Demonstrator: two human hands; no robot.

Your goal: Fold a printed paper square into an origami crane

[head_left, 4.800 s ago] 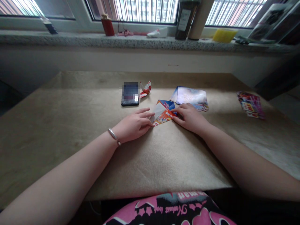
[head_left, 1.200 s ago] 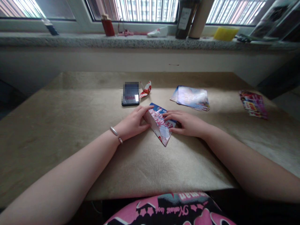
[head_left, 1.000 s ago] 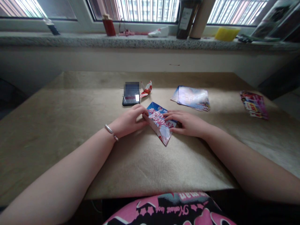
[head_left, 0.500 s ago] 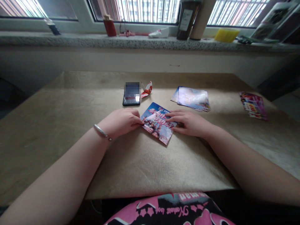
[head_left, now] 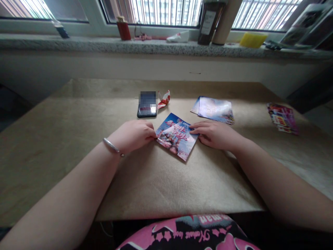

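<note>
Our left fingers (head_left: 152, 133) look drawn together, seemingly clamped on the left corner of the sheet (head_left: 177, 135); the thumb is mostly hidden, so we cannot tell how firm the hold is. Our right fingers (head_left: 199, 125) are slightly apart and rest on the sheet's right side, touching it from above rather than gripping it. The sheet lies flat on the worktop (head_left: 166, 189) between the left hand (head_left: 135, 135) and the right hand (head_left: 217, 134): rightward from the left fingers, leftward from the right ones. Neither hand is nearer, since both touch it. It looks close to square, so we can make out no clear long axis; it sits turned, with one corner towards us and the opposite one towards the window (head_left: 166, 12).

Beyond the left hand lies the phone (head_left: 147, 108), with a red-and-white wrapper (head_left: 164, 99) just beside it. Past the right hand we see an overlapping stack (head_left: 215, 108), and well apart on the far right, the cards (head_left: 283, 118) lie fanned. Behind everything runs the sill (head_left: 104, 46), bearing a yellow block (head_left: 253, 40).
</note>
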